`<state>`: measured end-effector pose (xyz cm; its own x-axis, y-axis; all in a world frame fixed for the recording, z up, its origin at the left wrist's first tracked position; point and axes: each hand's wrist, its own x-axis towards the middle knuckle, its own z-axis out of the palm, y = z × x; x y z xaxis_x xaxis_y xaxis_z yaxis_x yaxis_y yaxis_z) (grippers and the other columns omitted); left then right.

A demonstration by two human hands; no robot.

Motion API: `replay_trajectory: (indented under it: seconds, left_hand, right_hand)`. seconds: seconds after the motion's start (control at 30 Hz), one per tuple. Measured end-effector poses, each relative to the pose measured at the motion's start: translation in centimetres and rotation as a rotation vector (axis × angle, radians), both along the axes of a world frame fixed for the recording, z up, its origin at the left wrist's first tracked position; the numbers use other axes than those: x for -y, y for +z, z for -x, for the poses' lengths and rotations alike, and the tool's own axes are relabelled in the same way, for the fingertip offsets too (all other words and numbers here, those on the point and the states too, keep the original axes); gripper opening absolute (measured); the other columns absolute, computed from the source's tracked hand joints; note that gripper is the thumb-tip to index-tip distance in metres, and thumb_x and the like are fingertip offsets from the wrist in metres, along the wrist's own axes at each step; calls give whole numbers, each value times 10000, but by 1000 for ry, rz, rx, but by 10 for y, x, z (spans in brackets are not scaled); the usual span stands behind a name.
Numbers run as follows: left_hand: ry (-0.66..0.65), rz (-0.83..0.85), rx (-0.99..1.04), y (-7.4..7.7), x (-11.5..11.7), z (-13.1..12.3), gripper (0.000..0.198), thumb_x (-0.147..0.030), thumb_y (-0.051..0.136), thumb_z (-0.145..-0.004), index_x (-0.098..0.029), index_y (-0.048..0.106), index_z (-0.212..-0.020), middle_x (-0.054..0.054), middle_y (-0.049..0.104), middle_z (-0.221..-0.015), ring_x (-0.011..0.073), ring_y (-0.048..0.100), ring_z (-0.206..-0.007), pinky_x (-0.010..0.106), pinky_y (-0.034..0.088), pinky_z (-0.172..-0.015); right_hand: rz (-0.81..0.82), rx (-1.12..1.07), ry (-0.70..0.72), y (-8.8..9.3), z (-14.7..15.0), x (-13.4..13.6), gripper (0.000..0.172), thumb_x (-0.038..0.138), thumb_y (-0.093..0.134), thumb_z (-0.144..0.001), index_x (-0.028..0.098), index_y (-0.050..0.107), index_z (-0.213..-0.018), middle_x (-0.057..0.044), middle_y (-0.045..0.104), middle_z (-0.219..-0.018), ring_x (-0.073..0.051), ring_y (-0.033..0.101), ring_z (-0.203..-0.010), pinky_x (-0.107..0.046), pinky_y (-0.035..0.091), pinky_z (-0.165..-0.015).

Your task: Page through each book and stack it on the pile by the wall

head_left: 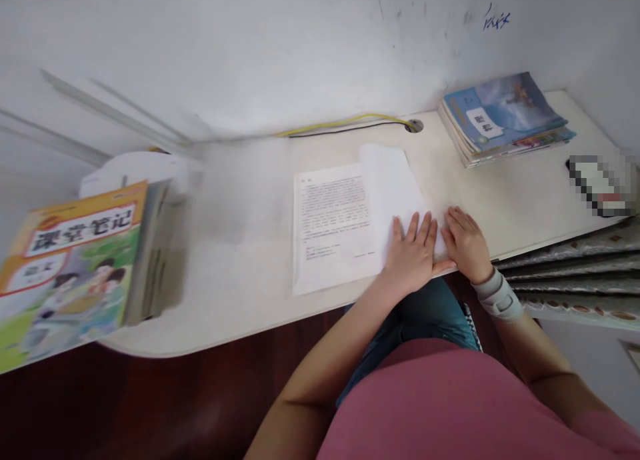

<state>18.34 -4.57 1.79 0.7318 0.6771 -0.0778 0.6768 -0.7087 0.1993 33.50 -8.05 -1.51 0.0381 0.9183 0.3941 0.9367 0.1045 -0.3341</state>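
A: Here we are near the table's (240,253) front edge, right of its middle, where the paper (330,227) lies print up, a blank flap (393,187) over its right side!

B: How's our grip?

A: Left hand (413,250): fingers fanned flat on the flap, clasping nothing. Right hand (467,243): fingers stretched out at the flap's lower right edge, pinching nothing that we can see.

B: Good form here?

A: Light, even pressure, we'd say: one palm anchoring, the other smoothing outward, edges kept square so thin sheets don't wrinkle.

B: And the textures?

A: Paper thin and matte, the flap's top softly rounded; a smooth, pale tabletop; glossy-looking blue books (505,113) piled by the back right corner; and a grey wristband (499,297), strap-like, on our right wrist.
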Motion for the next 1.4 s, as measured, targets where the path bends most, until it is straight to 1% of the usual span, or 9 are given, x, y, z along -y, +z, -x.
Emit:
replay_trajectory:
  seconds: [0.17, 0.33, 0.43, 0.57, 0.63, 0.7, 0.87, 1.03, 1.4]
  left_hand:
    - [-12, -18, -1, -1, 9, -1, 819, -658, 252, -910, -66, 337, -1469, 195, 282, -1546, 354, 177, -1457, 616, 69, -1156]
    - [-44, -27, 13, 2, 9, 1, 859, -668, 275, -904, -1, 358, -1440, 242, 318, -1517, 327, 254, -1437, 452, 213, -1166]
    - [-117, 7, -17, 17, -8, 5, 763, -570, 316, -946, 24, 359, -1423, 261, 378, -1478, 296, 363, -1392, 377, 305, -1121]
    - [-324, 109, -188, 46, -47, 8, 564, -332, 409, -968, 13, 379, -1413, 229, 480, -1421, 255, 502, -1291, 323, 366, -1060]
    - [-338, 49, -268, 57, -66, 9, 588, -353, 462, -945, 9, 397, -1405, 237, 467, -1430, 288, 462, -1321, 386, 323, -1094]
    - [-246, -51, -345, 61, -82, 9, 710, -483, 510, -902, 18, 411, -1396, 274, 404, -1460, 355, 339, -1392, 501, 227, -1133]
    - [-160, -14, -462, 50, -96, 9, 932, -682, 454, -840, 1, 315, -1458, 271, 266, -1528, 369, 188, -1451, 596, 102, -1144]
    - [-154, 20, -452, 38, -93, 11, 958, -694, 395, -858, 8, 224, -1487, 260, 194, -1549, 337, 168, -1463, 595, 70, -1151]
    - [-161, 20, -379, 30, -92, 12, 915, -683, 326, -880, -44, 166, -1515, 229, 181, -1567, 346, 155, -1464, 584, 38, -1153]
  right_hand:
    - [9, -8, 9, -1, 0, 0, 423, 290, 358, -963, 117, 548, -1299, -184, 595, -1306, -297, 492, -1289, -514, 403, -1056]
    - [17, 56, 4, 2, 0, 0, 412, 287, 358, -968, 91, 586, -1251, -190, 602, -1289, -292, 507, -1266, -461, 409, -1051]
    - [39, 108, 17, 5, 0, 1, 400, 315, 391, -965, 134, 604, -1250, -178, 586, -1317, -293, 497, -1273, -462, 402, -1051]
    - [54, 164, 19, 7, 2, 3, 353, 343, 446, -949, 218, 650, -1209, -138, 572, -1347, -289, 485, -1280, -467, 396, -1048]
    - [49, 175, 10, 8, 3, 3, 337, 344, 467, -943, 225, 668, -1186, -132, 573, -1346, -283, 489, -1276, -450, 397, -1049]
    - [43, 176, 0, 8, 4, 3, 325, 342, 480, -938, 231, 678, -1171, -125, 576, -1342, -277, 492, -1273, -441, 404, -1043]
    - [32, 164, 4, 9, 6, 3, 313, 331, 491, -933, 229, 687, -1156, -125, 588, -1326, -275, 504, -1257, -435, 418, -1028]
    - [13, 164, 5, 6, 6, 4, 315, 321, 486, -934, 224, 673, -1169, -125, 593, -1324, -273, 501, -1266, -453, 398, -1042]
    - [29, 159, 29, 4, 4, 4, 320, 348, 466, -945, 232, 678, -1155, -115, 581, -1348, -288, 500, -1274, -506, 359, -1064]
